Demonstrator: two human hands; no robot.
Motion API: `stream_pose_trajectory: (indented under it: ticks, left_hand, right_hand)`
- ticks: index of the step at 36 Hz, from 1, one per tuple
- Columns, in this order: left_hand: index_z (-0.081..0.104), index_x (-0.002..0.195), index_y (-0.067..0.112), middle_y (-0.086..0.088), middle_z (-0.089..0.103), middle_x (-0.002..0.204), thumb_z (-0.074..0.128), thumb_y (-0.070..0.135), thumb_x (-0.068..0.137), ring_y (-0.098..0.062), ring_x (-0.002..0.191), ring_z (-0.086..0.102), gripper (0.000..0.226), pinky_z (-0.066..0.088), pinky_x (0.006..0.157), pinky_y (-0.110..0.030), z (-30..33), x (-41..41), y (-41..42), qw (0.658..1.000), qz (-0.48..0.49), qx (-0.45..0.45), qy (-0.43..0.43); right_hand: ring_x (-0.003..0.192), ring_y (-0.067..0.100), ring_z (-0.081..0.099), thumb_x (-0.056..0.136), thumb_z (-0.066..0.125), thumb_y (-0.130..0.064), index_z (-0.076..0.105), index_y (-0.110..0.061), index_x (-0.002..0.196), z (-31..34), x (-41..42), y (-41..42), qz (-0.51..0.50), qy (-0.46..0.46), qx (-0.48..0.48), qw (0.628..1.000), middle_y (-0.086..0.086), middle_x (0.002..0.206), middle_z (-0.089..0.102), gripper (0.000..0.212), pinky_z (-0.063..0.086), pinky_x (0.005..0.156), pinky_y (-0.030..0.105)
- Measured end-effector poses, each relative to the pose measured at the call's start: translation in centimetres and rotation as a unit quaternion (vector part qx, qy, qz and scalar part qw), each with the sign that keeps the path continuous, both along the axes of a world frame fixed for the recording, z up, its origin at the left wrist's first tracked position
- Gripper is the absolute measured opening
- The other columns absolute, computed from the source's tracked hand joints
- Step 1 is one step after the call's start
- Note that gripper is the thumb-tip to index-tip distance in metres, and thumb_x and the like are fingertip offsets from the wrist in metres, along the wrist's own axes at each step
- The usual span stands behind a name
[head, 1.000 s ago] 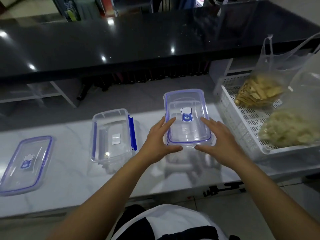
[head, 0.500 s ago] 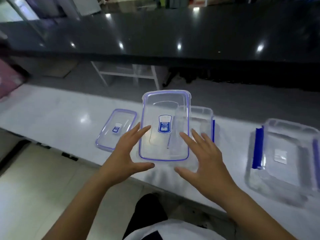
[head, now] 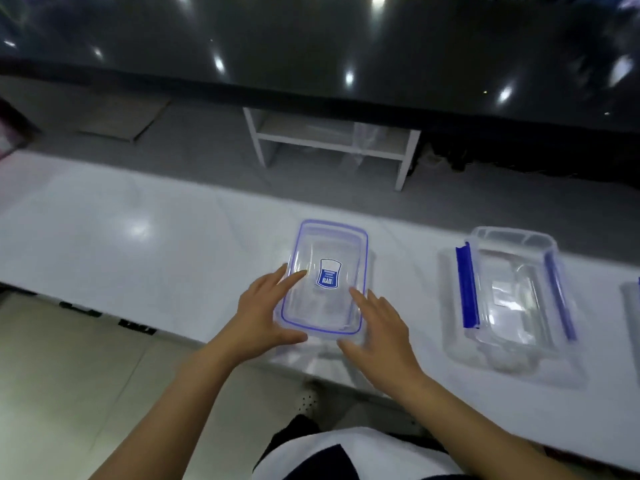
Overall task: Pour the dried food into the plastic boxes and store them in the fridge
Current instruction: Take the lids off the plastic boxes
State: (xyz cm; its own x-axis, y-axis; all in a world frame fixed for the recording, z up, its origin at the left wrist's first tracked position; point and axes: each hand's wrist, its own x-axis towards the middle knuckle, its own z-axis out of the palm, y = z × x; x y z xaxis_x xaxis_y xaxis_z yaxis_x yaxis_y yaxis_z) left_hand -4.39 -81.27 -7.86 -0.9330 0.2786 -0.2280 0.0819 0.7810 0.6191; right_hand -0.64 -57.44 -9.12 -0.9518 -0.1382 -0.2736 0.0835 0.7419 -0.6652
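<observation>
Fingers of both hands, left hand point(head: 258, 315) and right hand point(head: 377, 329), lie nearly straight against one clear lid point(head: 325, 280) over the white counter point(head: 138, 244). One open box point(head: 512, 299) sits well right; another's edge point(head: 630, 306) shows.

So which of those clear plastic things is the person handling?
Find the long white counter. Near its front edge, the left hand and right hand flank a clear lid. Unlike the open box to its right, with blue side clips, it is flat, blue-rimmed, with a blue label.
</observation>
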Motion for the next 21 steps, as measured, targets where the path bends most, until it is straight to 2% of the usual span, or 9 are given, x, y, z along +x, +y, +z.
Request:
stream_pose_trajectory:
  ticks: [3, 6, 9, 13, 21]
  left_hand:
    - [0.020, 0.149, 0.055, 0.011, 0.014, 0.168, 0.088, 0.046, 0.066, -0.020, 0.151, 0.018, 0.108, 0.021, 0.122, -0.045, -1.4, -1.6, -1.7, 1.000, -0.025, -0.003, -0.005]
    - [0.022, 0.152, 0.051, 0.009, 0.014, 0.168, 0.086, 0.051, 0.065, -0.022, 0.152, 0.017, 0.108, 0.018, 0.122, -0.040, -2.9, -2.9, -2.7, 0.998, -0.047, -0.031, -0.007]
    - [0.015, 0.155, 0.048, 0.008, 0.015, 0.168, 0.077, 0.064, 0.068, -0.026, 0.152, 0.015, 0.109, 0.018, 0.122, -0.042, -4.3, -3.2, -3.0, 0.995, -0.077, -0.068, 0.011]
    - [0.009, 0.155, 0.051, 0.007, 0.014, 0.168, 0.070, 0.069, 0.067, -0.027, 0.153, 0.013, 0.109, 0.015, 0.121, -0.042, -5.1, -3.3, -3.3, 0.993, -0.085, -0.077, 0.026]
    - [0.007, 0.155, 0.052, 0.006, 0.011, 0.169, 0.068, 0.071, 0.072, -0.024, 0.154, 0.006, 0.105, 0.012, 0.122, -0.043, -5.2, -3.5, -3.2, 0.993, -0.095, -0.067, 0.019]
  right_hand:
    - [0.150, 0.024, 0.017, 0.085, 0.066, -0.047, 0.018, -0.042, 0.154, -0.8, -0.2, -1.9, -0.031, -0.004, 0.019, 0.999, -0.010, 0.162, 0.026, 0.084, 0.019, 0.120, 0.044]
    - [0.152, 0.023, 0.003, 0.086, 0.065, -0.048, 0.014, -0.046, 0.154, -1.7, -0.3, -3.2, -0.056, -0.012, 0.050, 0.997, -0.011, 0.165, 0.017, 0.085, 0.010, 0.121, 0.044]
    - [0.153, 0.023, -0.005, 0.087, 0.062, -0.050, 0.008, -0.049, 0.154, -2.5, -0.1, -4.1, -0.069, -0.011, 0.081, 0.994, -0.008, 0.167, 0.009, 0.086, 0.004, 0.120, 0.042]
    - [0.153, 0.022, -0.007, 0.087, 0.062, -0.054, 0.004, -0.050, 0.153, -3.2, 0.0, -4.6, -0.081, 0.001, 0.095, 0.992, -0.008, 0.167, 0.006, 0.088, 0.002, 0.121, 0.041]
    - [0.153, 0.019, -0.007, 0.086, 0.065, -0.044, 0.003, -0.053, 0.150, -3.3, 0.1, -4.5, -0.093, 0.002, 0.062, 0.994, -0.008, 0.167, 0.006, 0.090, -0.002, 0.120, 0.036]
